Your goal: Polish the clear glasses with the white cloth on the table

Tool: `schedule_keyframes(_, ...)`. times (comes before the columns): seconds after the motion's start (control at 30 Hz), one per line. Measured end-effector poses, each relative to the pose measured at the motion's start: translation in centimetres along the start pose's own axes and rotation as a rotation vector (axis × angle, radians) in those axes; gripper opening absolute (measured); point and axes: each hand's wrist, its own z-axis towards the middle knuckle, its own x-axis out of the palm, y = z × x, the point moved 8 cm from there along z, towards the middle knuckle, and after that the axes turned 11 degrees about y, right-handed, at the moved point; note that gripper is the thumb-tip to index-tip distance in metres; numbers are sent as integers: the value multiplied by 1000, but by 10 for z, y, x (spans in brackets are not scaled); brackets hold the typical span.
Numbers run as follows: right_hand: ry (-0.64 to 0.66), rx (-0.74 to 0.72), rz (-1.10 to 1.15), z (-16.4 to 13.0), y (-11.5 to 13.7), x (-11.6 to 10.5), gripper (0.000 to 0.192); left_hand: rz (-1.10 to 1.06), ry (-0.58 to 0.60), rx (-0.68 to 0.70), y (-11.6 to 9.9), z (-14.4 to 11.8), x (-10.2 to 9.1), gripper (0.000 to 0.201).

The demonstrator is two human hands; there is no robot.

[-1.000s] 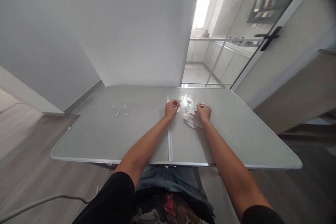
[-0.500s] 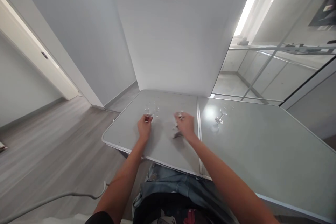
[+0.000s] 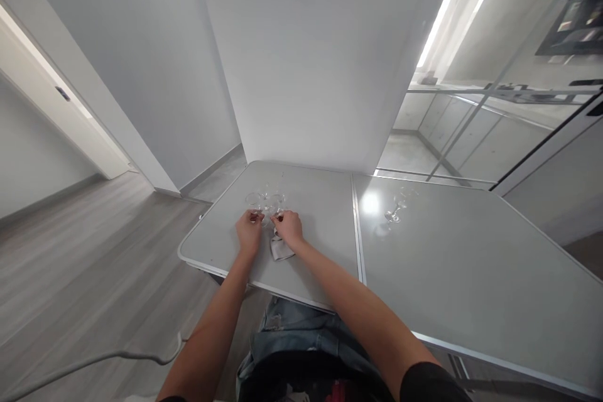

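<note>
My left hand (image 3: 249,232) is closed around the lower part of a clear stemmed glass (image 3: 254,200) at the left side of the table (image 3: 320,264). Close beside it, my right hand (image 3: 291,228) pinches a second clear stemmed glass (image 3: 277,202), and a pale folded cloth (image 3: 281,251) hangs below its fingers. Behind the two, another transparent glass (image 3: 266,191) shows faintly. Fingers cover the lower ends of the held glasses, so I cannot tell whether they touch the tabletop.
One more stemmed glass (image 3: 394,212) stands on the right table section, past the metal seam (image 3: 357,226). The far edge meets a white wall (image 3: 301,88). Glass panels (image 3: 452,132) are at the right. A grey cable or hose (image 3: 117,355) runs at lower left.
My right hand has moved left, from near the seam to beside my left hand, bringing the cloth along. My left hand stays at about the same spot on the table.
</note>
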Motion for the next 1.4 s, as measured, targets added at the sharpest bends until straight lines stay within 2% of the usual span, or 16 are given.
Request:
schedule_keyframes(0.17, -13, 66, -17, 3, 0, 0, 20, -8, 2, 11, -1, 3, 2, 18)
schedule_keyframes(0.27, -9, 69, 35, -7, -9, -11, 28, 18, 30, -7, -4, 0, -1, 23)
schedule_keyframes(0.37, -45, 27, 84, -36, -39, -52, 22, 139, -62, 5, -16, -14, -16, 31)
schedule_keyframes(0.47, -211, 152, 87, -83, -100, -131, 19, 303, -146, 33, -41, -38, -20, 29)
schedule_keyframes(0.53, -394, 355, 7, -116, -149, -195, 22, 341, 31, 92, -64, -53, 6, 42)
schedule_keyframes(0.6, -527, 533, -57, -137, -192, -247, 38, 343, 279, 225, -96, -73, 49, 48)
schedule_keyframes(0.7, -480, 670, -62, -127, -243, -280, 73, 342, 595, 511, -155, -111, 122, 48)
schedule_keyframes(0.77, -446, 639, -47, -105, -263, -282, 72, 321, 716, 708, -193, -132, 165, 45)
schedule_keyframes(0.83, -476, 579, -22, -86, -274, -281, 55, 328, 784, 840, -220, -141, 202, 41)
schedule_keyframes(0.97, -518, 508, -29, -69, -281, -277, 32, 341, 849, 1029, -245, -135, 247, 35)
schedule_keyframes(1.07, -557, 373, -36, -64, -263, -279, 34, 317, 830, 1174, -246, -142, 251, 35)
schedule_keyframes(1.13, -513, 204, 84, -53, -237, -267, 39, 238, 844, 1349, -245, -169, 246, 32)
schedule_keyframes(1.23, -220, 24, 356, -24, -188, -219, 40, 108, 927, 1687, -239, -229, 239, 22)
schedule_keyframes(1.3, -32, -64, 370, -6, -147, -180, 39, 52, 999, 1845, -233, -261, 239, 17)
schedule_keyframes(1.33, 34, -114, 353, 0, -127, -163, 39, 31, 1036, 1874, -231, -270, 241, 17)
schedule_keyframes(1.4, 140, -196, 301, 12, -95, -132, 39, 6, 1047, 1793, -232, -268, 246, 22)
